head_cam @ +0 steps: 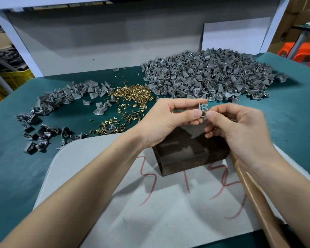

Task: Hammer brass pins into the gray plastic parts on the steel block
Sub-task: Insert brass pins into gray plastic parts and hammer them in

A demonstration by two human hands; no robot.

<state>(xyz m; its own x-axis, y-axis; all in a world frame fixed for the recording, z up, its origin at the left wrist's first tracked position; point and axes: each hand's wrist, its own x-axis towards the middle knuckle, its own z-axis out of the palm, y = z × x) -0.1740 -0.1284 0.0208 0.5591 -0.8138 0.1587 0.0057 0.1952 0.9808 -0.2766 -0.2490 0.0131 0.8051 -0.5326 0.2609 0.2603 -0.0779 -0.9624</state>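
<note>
While my left hand (pixel 170 117) pinches a gray plastic part (pixel 203 106) over the steel block (pixel 186 154), my right hand (pixel 238 126) pinches its edge, apparently seating a brass pin for hammering.

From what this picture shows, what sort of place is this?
Most likely an assembly bench in a small factory or workshop. A big heap of identical gray plastic parts and loose brass pins lie on the green table, and a steel block stands in front of them.
</note>
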